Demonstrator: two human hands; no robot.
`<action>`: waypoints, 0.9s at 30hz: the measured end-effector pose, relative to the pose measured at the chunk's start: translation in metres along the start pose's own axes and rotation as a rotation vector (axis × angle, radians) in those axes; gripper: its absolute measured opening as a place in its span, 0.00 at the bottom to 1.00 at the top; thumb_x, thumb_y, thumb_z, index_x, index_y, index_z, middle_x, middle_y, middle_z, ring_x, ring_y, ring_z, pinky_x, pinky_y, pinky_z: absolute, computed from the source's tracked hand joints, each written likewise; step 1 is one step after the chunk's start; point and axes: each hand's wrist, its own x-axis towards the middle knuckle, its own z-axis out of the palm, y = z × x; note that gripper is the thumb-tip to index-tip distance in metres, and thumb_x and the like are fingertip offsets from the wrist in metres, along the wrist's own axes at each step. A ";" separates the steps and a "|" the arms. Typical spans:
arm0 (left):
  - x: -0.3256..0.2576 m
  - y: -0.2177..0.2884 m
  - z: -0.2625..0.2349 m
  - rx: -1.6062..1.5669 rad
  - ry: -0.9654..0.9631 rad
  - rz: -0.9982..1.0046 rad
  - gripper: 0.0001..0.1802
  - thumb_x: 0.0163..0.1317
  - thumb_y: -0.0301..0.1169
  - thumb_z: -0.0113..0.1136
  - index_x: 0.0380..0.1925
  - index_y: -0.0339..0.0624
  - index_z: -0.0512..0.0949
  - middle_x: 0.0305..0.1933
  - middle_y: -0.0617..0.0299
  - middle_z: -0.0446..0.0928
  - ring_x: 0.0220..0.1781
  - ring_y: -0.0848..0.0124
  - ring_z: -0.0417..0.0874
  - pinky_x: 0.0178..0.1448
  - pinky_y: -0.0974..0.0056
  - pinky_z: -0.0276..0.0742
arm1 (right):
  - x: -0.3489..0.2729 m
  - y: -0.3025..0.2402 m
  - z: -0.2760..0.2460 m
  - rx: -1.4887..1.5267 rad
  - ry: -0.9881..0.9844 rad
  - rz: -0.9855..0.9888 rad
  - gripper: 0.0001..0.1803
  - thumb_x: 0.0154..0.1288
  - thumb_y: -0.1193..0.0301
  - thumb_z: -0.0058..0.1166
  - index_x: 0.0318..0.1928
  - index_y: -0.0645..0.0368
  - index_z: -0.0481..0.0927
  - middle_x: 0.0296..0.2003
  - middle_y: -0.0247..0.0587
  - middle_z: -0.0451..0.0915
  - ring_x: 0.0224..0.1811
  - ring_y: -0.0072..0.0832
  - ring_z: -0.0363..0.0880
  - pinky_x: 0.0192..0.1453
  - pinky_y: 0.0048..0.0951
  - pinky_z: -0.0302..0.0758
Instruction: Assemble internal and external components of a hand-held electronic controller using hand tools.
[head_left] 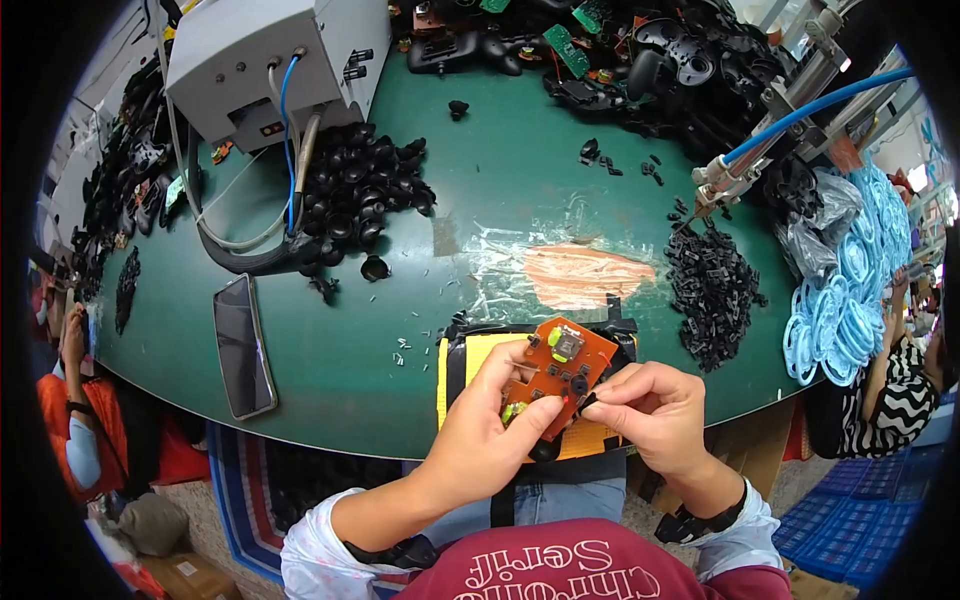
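An orange-brown circuit board (592, 350) is tilted above the yellow pad with black tape (478, 362) at the table's near edge. My left hand (478, 425) grips the board from its left side, the thumb lying across its lower part. Two joysticks with bright green parts and several small black components show on the board. At the board's right edge, my right hand (655, 412) pinches a small black piece (588, 401); the fingers hide most of it, so its kind is unclear.
Black thumbstick caps (360, 185) lie heaped beside a grey machine box (265, 85). A phone (243, 345) rests at left. Small black parts (712, 290) are piled at right below a metal fixture (725, 178). Controller shells (680, 65) fill the back; light-blue rings (850, 265) lie far right.
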 end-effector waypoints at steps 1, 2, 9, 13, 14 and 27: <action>0.000 0.001 0.003 0.063 0.030 0.014 0.25 0.66 0.28 0.58 0.61 0.35 0.64 0.52 0.54 0.76 0.58 0.68 0.76 0.62 0.64 0.69 | 0.000 0.001 0.002 -0.039 0.025 -0.049 0.07 0.56 0.87 0.64 0.34 0.68 0.81 0.36 0.48 0.83 0.39 0.28 0.84 0.45 0.25 0.82; -0.001 0.003 0.005 0.127 0.060 0.029 0.25 0.66 0.28 0.58 0.60 0.34 0.64 0.49 0.54 0.77 0.55 0.68 0.78 0.60 0.63 0.72 | 0.001 0.001 0.003 -0.079 0.049 -0.099 0.07 0.56 0.88 0.64 0.34 0.68 0.81 0.35 0.47 0.83 0.37 0.27 0.84 0.43 0.25 0.81; 0.020 0.022 -0.022 0.213 -0.155 0.009 0.22 0.60 0.25 0.58 0.55 0.35 0.70 0.46 0.56 0.78 0.48 0.70 0.79 0.55 0.64 0.74 | 0.015 -0.032 -0.016 -0.632 -0.116 -0.201 0.21 0.45 0.72 0.78 0.40 0.59 0.81 0.32 0.35 0.80 0.30 0.17 0.78 0.33 0.18 0.75; 0.033 0.037 -0.028 0.319 -0.240 -0.064 0.26 0.57 0.26 0.59 0.57 0.36 0.69 0.41 0.59 0.79 0.44 0.74 0.78 0.52 0.66 0.73 | 0.029 -0.045 -0.014 -0.471 -0.148 -0.180 0.37 0.51 0.74 0.73 0.63 0.56 0.73 0.47 0.40 0.77 0.42 0.24 0.79 0.39 0.23 0.81; 0.034 0.039 -0.027 0.342 -0.268 -0.109 0.29 0.57 0.25 0.60 0.60 0.37 0.67 0.41 0.62 0.79 0.44 0.77 0.77 0.51 0.67 0.73 | 0.035 -0.043 -0.014 -0.511 -0.249 -0.208 0.36 0.52 0.76 0.71 0.63 0.57 0.72 0.49 0.42 0.77 0.44 0.25 0.79 0.42 0.24 0.82; 0.012 0.002 -0.034 0.638 -0.236 0.200 0.53 0.46 0.45 0.77 0.67 0.30 0.61 0.75 0.37 0.51 0.77 0.47 0.54 0.75 0.51 0.56 | 0.035 -0.009 -0.016 -0.029 -0.026 0.015 0.18 0.68 0.81 0.53 0.57 0.67 0.72 0.44 0.44 0.80 0.37 0.22 0.83 0.26 0.19 0.82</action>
